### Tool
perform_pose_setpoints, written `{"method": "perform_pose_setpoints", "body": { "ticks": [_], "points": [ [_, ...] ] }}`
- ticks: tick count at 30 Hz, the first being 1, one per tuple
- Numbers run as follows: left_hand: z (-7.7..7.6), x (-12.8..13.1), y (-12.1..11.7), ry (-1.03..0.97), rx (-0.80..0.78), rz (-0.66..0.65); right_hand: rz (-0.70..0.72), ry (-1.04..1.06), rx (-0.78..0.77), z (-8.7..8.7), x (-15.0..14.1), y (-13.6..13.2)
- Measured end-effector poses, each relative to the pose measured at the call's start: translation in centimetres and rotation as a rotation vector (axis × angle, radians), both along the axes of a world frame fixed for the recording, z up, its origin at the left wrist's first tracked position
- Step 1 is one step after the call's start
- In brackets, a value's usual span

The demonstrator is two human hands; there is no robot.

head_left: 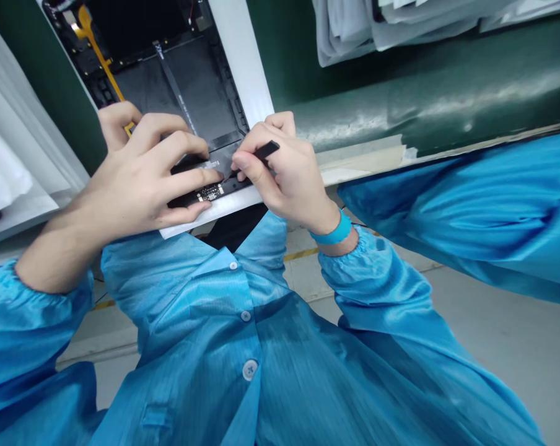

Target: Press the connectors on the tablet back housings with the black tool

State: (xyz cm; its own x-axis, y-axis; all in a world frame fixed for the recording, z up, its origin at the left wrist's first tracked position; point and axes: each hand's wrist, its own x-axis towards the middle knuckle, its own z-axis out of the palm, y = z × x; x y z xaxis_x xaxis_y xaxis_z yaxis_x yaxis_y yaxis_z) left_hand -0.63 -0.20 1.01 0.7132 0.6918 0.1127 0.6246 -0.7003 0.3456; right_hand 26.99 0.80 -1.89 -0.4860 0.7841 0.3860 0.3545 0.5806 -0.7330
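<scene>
An open tablet-like device [201,93] with a dark inside lies on a white board in front of me. My left hand [145,167] is spread over its near end, the fingers apart and bent, with fingertips pressing beside a small circuit board [210,192]. In my right hand [284,170] I pinch black tweezers [267,150], their back end sticking up past my knuckles. Their thin tip points down at the circuit board, close to my left index fingertip. Whether the tip touches the board I cannot tell. A grey flat cable [171,80] runs down the device's middle.
A yellow-orange flex cable [98,52] lies along the device's left side. White wrapped sheets [15,136] stand at the left, and white foam bags [354,31] at the upper right. Tape [368,155] lines the green table's edge. Another person's blue sleeve [484,217] is at the right.
</scene>
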Motion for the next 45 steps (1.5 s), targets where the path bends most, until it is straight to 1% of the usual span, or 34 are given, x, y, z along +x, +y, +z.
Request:
{"method": "perform_pose_setpoints", "body": {
  "ticks": [5, 11, 16, 21, 27, 32, 35, 37, 39, 42, 45],
  "points": [
    [-0.07, 0.00, -0.09, 0.024, 0.043, -0.036, -0.021, -0.027, -0.010, 0.39, -0.06, -0.16],
    [0.18, 0.12, -0.09, -0.031, -0.035, 0.002, -0.052, -0.058, -0.055, 0.71, 0.10, -0.29],
    [0.00, 0.16, -0.07, -0.012, -0.017, -0.002, -0.044, -0.056, -0.059, 0.50, 0.12, -0.26],
    [-0.29, 0.12, 0.03, -0.035, -0.031, 0.001, -0.050, -0.047, -0.016, 0.44, 0.13, -0.40],
    [-0.16, 0.15, 0.09, 0.000, -0.021, -0.016, -0.028, -0.079, 0.036, 0.13, -0.15, -0.33],
    [-0.15, 0.07, 0.12, 0.015, -0.010, -0.036, -0.009, -0.156, 0.036, -0.11, -0.23, -0.34],
    [-0.33, -0.06, 0.11, 0.030, 0.017, -0.044, -0.011, -0.076, 0.084, 0.05, -0.04, -0.48],
    [-0.45, -0.10, 0.10, 0.012, 0.017, -0.039, -0.035, 0.012, 0.105, 0.24, 0.09, -0.58],
    [-0.50, -0.10, 0.08, -0.023, 0.002, -0.026, -0.045, 0.040, 0.103, 0.39, 0.14, -0.63],
    [-0.39, -0.08, 0.03, -0.041, 0.003, -0.013, -0.028, -0.002, 0.107, 0.42, 0.10, -0.63],
    [-0.25, -0.09, 0.00, 0.003, 0.030, -0.026, -0.031, -0.063, 0.072, 0.30, 0.02, -0.55]
  ]
}}
